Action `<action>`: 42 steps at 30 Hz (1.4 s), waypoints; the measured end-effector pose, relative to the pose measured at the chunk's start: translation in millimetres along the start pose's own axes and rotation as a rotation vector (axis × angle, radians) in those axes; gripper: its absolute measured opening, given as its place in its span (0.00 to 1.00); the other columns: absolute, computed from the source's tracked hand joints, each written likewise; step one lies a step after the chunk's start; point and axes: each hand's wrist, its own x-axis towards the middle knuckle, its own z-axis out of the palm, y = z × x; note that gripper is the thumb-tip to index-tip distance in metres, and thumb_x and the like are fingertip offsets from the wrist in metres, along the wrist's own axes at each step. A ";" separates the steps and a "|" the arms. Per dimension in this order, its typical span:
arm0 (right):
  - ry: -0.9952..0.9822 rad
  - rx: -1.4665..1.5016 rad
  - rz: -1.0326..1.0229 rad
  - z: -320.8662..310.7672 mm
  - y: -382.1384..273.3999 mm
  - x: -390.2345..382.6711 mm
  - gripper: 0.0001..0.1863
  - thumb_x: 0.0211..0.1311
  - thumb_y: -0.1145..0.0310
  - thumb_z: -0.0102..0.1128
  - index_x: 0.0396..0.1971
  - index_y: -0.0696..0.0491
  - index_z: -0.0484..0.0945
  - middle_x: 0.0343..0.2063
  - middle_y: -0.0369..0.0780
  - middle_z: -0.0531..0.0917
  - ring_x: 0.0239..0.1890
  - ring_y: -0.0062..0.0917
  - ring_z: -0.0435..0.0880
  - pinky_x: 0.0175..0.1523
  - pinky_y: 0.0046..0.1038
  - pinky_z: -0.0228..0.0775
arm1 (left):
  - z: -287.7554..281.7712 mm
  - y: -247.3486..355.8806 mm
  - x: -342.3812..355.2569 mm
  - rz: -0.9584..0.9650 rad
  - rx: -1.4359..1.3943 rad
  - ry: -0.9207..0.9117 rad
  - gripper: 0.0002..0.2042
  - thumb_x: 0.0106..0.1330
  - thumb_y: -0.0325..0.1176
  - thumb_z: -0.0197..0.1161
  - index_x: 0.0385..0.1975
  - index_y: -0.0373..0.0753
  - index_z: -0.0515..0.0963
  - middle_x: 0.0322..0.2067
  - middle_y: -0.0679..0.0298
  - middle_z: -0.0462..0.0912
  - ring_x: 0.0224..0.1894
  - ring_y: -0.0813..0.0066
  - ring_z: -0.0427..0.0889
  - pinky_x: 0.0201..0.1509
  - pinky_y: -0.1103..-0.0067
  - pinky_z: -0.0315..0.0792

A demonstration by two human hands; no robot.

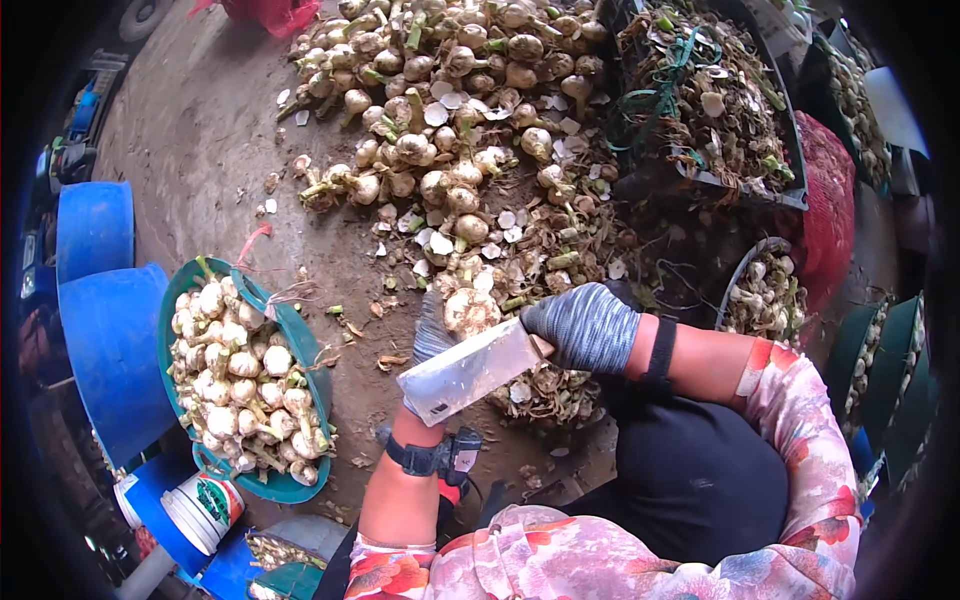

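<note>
My right hand (583, 324), in a grey glove, grips the handle of a broad steel cleaver (468, 371) whose blade lies across the middle of the view. My left hand (432, 335), also gloved and partly hidden behind the blade, holds a garlic bulb (470, 311) just above the blade's edge. A large heap of untrimmed garlic bulbs (440, 90) with stalks and roots covers the ground ahead. Loose skins and cut roots (545, 385) lie under the cleaver.
A green basin (296, 340) full of trimmed garlic sits at my left. Blue barrels (112, 340) stand beyond it, with a white tub (205, 508) below. A black crate of scraps (730, 100), a red mesh sack (828, 200) and another basin of garlic (765, 290) are at the right.
</note>
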 end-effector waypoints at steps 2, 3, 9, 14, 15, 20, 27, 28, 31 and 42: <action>0.108 0.006 0.002 15.7 20.9 2.3 0.11 0.49 0.68 0.61 0.34 0.51 0.75 0.24 0.45 0.82 0.32 0.44 0.84 0.34 0.44 0.74 | 5.4 14.0 10.3 0.064 0.090 0.018 0.24 0.70 0.40 0.58 0.62 0.39 0.64 0.54 0.58 0.76 0.54 0.62 0.78 0.61 0.71 0.73; 0.209 -0.039 0.010 17.5 26.8 1.5 0.11 0.49 0.67 0.62 0.34 0.51 0.75 0.24 0.45 0.82 0.32 0.44 0.84 0.34 0.44 0.75 | 9.5 25.9 17.6 0.107 0.154 0.039 0.24 0.70 0.40 0.58 0.62 0.39 0.64 0.54 0.58 0.76 0.54 0.62 0.78 0.61 0.71 0.73; 0.224 -0.039 0.009 33.7 47.9 3.0 0.11 0.48 0.67 0.61 0.34 0.50 0.76 0.28 0.44 0.82 0.35 0.44 0.83 0.36 0.43 0.75 | 29.7 70.0 34.4 0.057 -0.518 0.154 0.23 0.74 0.46 0.51 0.62 0.40 0.65 0.56 0.58 0.75 0.58 0.62 0.74 0.65 0.68 0.68; 0.267 -0.046 -0.023 44.4 57.3 2.8 0.11 0.46 0.67 0.61 0.33 0.51 0.76 0.27 0.44 0.81 0.35 0.44 0.83 0.36 0.43 0.75 | 39.2 63.0 33.7 0.019 -0.457 0.043 0.26 0.76 0.53 0.42 0.62 0.39 0.65 0.59 0.58 0.73 0.60 0.62 0.72 0.68 0.67 0.64; 0.288 -0.042 -0.049 45.4 57.6 2.9 0.11 0.46 0.67 0.61 0.33 0.51 0.76 0.27 0.44 0.81 0.35 0.44 0.83 0.35 0.43 0.75 | 41.6 65.7 33.6 0.032 -0.731 0.046 0.22 0.73 0.44 0.48 0.62 0.38 0.65 0.57 0.58 0.74 0.58 0.63 0.74 0.67 0.68 0.66; 0.152 -0.027 0.262 41.6 70.0 10.4 0.14 0.51 0.68 0.59 0.40 0.52 0.80 0.32 0.48 0.85 0.34 0.43 0.86 0.37 0.42 0.77 | 41.1 90.1 26.6 -0.060 0.060 0.415 0.31 0.55 0.25 0.70 0.59 0.37 0.62 0.50 0.59 0.76 0.48 0.70 0.79 0.51 0.76 0.77; 0.562 0.854 0.338 19.4 65.0 -4.2 0.22 0.63 0.49 0.63 0.37 0.55 0.79 0.26 0.39 0.84 0.29 0.25 0.83 0.36 0.30 0.75 | 24.9 78.1 10.7 0.178 0.118 0.520 0.37 0.49 0.33 0.77 0.58 0.36 0.63 0.47 0.57 0.74 0.49 0.67 0.78 0.54 0.75 0.75; 0.477 0.927 0.209 14.7 48.9 5.0 0.24 0.61 0.46 0.64 0.37 0.55 0.79 0.26 0.37 0.83 0.29 0.23 0.81 0.36 0.28 0.74 | 24.0 88.1 19.7 0.238 0.294 0.501 0.38 0.49 0.34 0.77 0.58 0.36 0.63 0.48 0.56 0.74 0.50 0.65 0.77 0.56 0.73 0.74; 0.090 1.034 0.186 1.6 30.8 6.1 0.30 0.56 0.40 0.67 0.39 0.56 0.79 0.26 0.34 0.81 0.28 0.18 0.75 0.37 0.28 0.72 | 34.8 85.6 45.1 0.220 0.609 0.381 0.47 0.44 0.44 0.80 0.63 0.36 0.60 0.52 0.54 0.72 0.53 0.59 0.74 0.59 0.67 0.70; 0.198 0.557 0.069 8.0 20.9 -5.7 0.30 0.53 0.48 0.72 0.49 0.51 0.76 0.39 0.46 0.83 0.44 0.42 0.84 0.50 0.35 0.75 | 51.8 34.3 52.2 -0.045 -0.484 0.113 0.25 0.71 0.45 0.57 0.62 0.39 0.66 0.57 0.57 0.75 0.59 0.64 0.74 0.65 0.71 0.68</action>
